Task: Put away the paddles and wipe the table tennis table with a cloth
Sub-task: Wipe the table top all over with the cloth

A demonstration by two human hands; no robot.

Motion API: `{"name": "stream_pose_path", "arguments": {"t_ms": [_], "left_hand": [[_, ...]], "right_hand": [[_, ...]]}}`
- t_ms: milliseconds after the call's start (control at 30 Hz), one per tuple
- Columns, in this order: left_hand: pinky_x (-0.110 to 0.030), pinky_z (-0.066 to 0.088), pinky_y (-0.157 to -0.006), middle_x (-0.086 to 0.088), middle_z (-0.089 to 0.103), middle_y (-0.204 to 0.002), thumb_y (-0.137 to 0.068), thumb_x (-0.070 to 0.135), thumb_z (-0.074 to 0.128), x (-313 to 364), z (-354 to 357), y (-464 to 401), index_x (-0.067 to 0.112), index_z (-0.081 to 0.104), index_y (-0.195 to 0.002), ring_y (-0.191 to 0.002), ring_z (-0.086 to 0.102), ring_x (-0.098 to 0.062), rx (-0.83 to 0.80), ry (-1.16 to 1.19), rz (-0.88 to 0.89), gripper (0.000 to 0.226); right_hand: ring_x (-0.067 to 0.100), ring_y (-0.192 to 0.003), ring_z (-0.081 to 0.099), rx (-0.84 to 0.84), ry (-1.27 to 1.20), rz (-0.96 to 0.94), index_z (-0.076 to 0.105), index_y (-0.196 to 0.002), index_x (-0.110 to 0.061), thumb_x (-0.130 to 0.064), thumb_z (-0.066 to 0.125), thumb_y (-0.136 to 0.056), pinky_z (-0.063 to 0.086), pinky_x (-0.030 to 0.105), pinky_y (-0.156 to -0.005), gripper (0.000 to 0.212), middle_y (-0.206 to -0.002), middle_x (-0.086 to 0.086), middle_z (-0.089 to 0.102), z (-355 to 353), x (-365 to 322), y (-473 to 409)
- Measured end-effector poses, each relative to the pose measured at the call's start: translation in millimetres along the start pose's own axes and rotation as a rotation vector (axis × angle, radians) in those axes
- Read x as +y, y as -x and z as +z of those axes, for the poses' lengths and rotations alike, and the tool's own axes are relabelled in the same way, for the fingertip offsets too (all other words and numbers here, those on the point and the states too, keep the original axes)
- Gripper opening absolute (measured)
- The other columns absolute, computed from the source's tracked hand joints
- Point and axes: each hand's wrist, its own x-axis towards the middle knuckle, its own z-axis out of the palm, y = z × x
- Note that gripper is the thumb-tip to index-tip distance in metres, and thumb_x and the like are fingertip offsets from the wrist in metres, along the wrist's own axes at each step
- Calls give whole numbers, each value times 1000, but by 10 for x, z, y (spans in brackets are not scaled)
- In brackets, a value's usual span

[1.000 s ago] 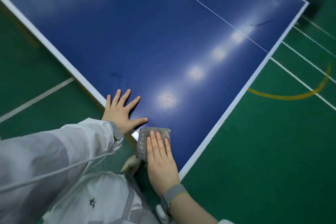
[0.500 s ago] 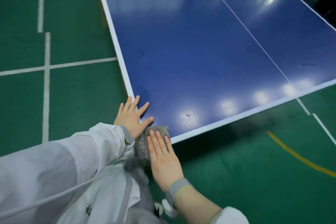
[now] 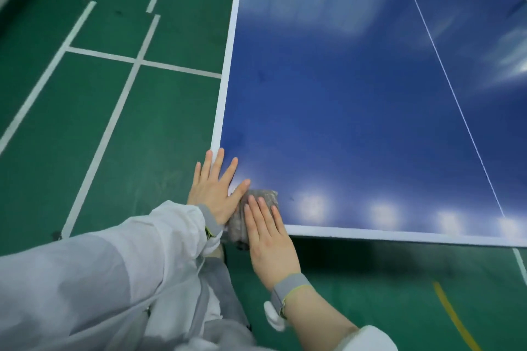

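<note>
Grey cloth (image 3: 258, 202) lies at the table (image 3: 356, 111) corner, pressed under the flat right hand (image 3: 266, 236), the left hand (image 3: 215, 191) spread alongside.

The person wears a loose, pale grey-white jacket of thin, slightly shiny fabric (image 3: 94, 279), which fills the lower left of the frame in soft folds. Its left sleeve ends in a ribbed grey knitted cuff with a thin yellow-green trim line (image 3: 211, 221) at the wrist of the left hand (image 3: 214, 194). The right sleeve (image 3: 368, 339), at the bottom edge, is pushed up the forearm, and a matching grey band edged in yellow-green (image 3: 291, 286) circles the wrist of the right hand (image 3: 268, 234).
</note>
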Motion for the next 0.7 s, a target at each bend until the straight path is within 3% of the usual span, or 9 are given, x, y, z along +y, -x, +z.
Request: {"name": "stream_pose_path", "arguments": {"t_ms": [300, 467, 700], "left_hand": [[-41, -13, -121, 0, -15, -164, -74, 76, -9, 284, 119, 136, 25, 3, -158, -149, -21, -16, 18, -81, -169, 98], [-46, -12, -120, -2, -10, -165, -84, 77, 4, 612, 340, 264, 15, -2, -157, -150, -17, -18, 90, -172, -303, 96], [-50, -12, -120, -2, -19, -163, -73, 86, -2, 1594, 867, 423, 41, -7, -154, -149, -22, -22, 72, -194, -264, 93]], "right_hand": [[33, -146, 22, 6, 18, -73, 23, -151, 1, -4, 29, -85, 19, 47, -116, 67, -160, 16, 23, 54, 863, 413], [34, -146, 24, -26, 43, -49, 22, -150, 3, -1, 30, -79, 20, 49, -116, 72, -159, 18, 25, 55, 1634, 791], [37, -147, 24, -97, 121, 8, 13, -153, 2, -11, 43, -80, 14, 49, -120, 80, -164, 15, 6, -17, 3034, 1516]]}}
